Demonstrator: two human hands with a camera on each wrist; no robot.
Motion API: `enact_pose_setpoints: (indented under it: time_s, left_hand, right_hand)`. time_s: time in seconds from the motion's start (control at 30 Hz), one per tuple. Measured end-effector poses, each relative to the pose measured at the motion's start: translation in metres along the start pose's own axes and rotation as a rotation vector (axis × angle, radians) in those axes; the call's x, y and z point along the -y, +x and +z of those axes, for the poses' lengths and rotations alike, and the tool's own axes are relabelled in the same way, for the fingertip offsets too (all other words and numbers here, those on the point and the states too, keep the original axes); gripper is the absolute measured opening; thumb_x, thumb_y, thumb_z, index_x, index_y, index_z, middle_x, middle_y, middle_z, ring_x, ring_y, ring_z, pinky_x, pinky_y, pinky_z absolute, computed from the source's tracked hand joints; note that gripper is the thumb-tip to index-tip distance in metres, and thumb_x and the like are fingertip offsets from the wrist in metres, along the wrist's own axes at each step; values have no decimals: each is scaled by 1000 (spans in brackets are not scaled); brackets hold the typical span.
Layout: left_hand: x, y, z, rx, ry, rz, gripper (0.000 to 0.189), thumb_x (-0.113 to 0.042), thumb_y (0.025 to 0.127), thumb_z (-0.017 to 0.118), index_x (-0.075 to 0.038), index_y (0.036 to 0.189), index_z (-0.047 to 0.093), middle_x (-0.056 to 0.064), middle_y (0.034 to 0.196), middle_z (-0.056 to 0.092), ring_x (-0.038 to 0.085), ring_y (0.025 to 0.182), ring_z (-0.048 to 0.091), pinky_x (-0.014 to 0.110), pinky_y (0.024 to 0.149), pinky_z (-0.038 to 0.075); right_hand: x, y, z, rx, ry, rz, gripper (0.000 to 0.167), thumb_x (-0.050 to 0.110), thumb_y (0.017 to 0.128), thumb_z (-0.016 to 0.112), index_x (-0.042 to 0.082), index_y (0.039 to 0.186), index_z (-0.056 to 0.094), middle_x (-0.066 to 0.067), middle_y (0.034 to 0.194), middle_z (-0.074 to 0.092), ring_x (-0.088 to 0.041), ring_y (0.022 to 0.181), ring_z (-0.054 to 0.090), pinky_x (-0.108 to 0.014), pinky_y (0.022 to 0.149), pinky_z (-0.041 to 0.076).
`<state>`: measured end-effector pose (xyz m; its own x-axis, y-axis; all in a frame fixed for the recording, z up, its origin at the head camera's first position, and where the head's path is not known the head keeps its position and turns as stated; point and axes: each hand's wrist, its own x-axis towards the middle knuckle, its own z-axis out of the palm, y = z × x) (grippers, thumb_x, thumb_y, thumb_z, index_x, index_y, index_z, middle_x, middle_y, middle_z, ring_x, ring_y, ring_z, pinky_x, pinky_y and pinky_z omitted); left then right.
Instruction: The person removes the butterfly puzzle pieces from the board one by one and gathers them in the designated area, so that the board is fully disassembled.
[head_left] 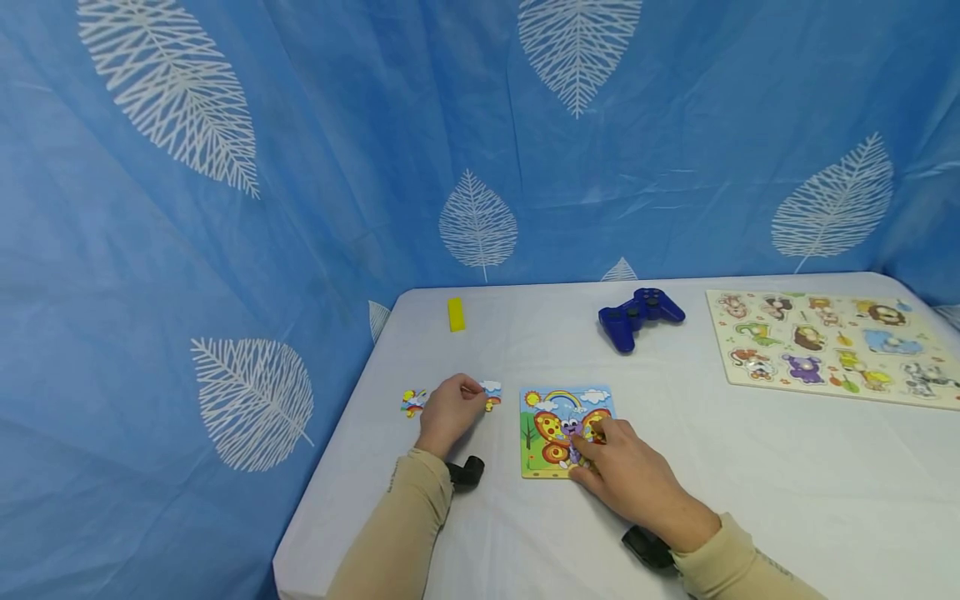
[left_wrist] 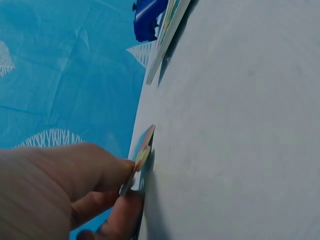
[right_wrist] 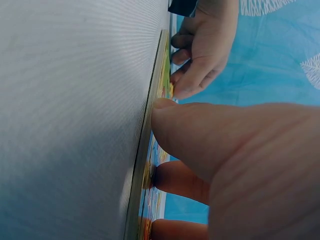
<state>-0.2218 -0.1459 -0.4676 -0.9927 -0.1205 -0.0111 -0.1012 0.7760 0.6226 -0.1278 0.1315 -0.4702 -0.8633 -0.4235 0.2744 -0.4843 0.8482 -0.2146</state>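
Blue game controller [head_left: 640,317] on white table [head_left: 750,467], near far edge. Yellow block [head_left: 456,314] lies far left, well apart from controller. Animal peg puzzle board [head_left: 828,343] flat at right side. Blue leaf-pattern curtain [head_left: 225,167] behind table.

Staged recording booth: leaf-print blue backdrop [head_left: 480,125], white table [head_left: 750,467], toys.

Both hands lowered, forearms stretched forward

The left hand [head_left: 447,410] is held knuckles-up, thumb and fingers [left_wrist: 120,212] curled into a pinch. The right hand [head_left: 626,475] is laid palm-down, its fingertips [right_wrist: 167,107] pressed downward.
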Motion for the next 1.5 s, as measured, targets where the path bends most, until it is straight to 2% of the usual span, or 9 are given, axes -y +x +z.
enact_pose_setpoints:
  time_s: [0.43,0.6,0.67,0.83,0.93,1.03,1.17,1.33,1.5]
  left_hand:
    - [-12,-7,6,-103,233,112,17,-35,89,80,-21,95,73,-4,84,63,12,68,56,30,57,43]
    - [-16,-8,9,-138,197,169,15,-33,92,78,-21,101,75,-5,86,64,11,68,54,28,56,43]
    - [-19,-13,10,-89,137,216,14,-31,93,77,-21,104,76,-6,88,65,11,70,55,29,59,45]
    - [-25,-34,13,135,44,307,19,-28,94,76,-20,112,77,-9,90,67,10,81,59,30,72,48]
    - [-28,-45,18,193,50,333,26,-27,93,78,-19,117,77,-11,86,65,8,77,56,27,68,45]
    - [-31,-49,24,204,62,342,30,-27,91,80,-18,120,77,-12,83,61,7,70,50,25,62,41]
    - [-33,-48,25,205,55,325,31,-28,90,81,-19,119,77,-12,82,61,7,68,49,24,61,40]
    - [-33,-48,25,212,38,284,32,-30,89,82,-22,119,76,-12,84,62,9,69,50,25,61,40]
    - [-30,-49,26,218,53,264,33,-32,89,82,-24,120,75,-12,84,62,8,69,50,25,62,40]
  right_hand:
    - [0,0,0,-12,1,-10,43,42,88,79,13,120,78,-12,104,60,-30,98,57,-42,71,54]
    - [-1,-1,-1,-9,-1,-4,44,42,88,79,13,121,77,-14,107,62,-30,101,58,-43,73,55]
    - [-1,-2,-2,-3,-1,2,44,42,88,80,13,121,77,-14,109,63,-31,103,59,-44,74,55]
    - [-2,-2,-1,11,16,16,45,42,88,80,12,122,77,-15,117,65,-30,109,60,-46,82,57]
    - [-3,-1,0,7,33,19,43,40,87,82,9,117,78,-13,118,66,-29,110,61,-45,85,57]
    - [-4,0,-3,1,62,37,40,37,84,85,7,109,79,-12,117,67,-28,110,62,-46,89,56]
    - [-8,1,-7,-24,158,73,23,23,85,84,4,99,80,-14,115,72,-34,115,65,-51,96,54]
    - [-15,4,-4,-139,312,145,7,3,84,81,5,90,82,-13,108,77,-36,111,70,-53,95,54]
    - [-22,7,6,-125,693,314,11,14,88,82,14,99,84,-2,104,79,-19,100,74,-31,85,58]
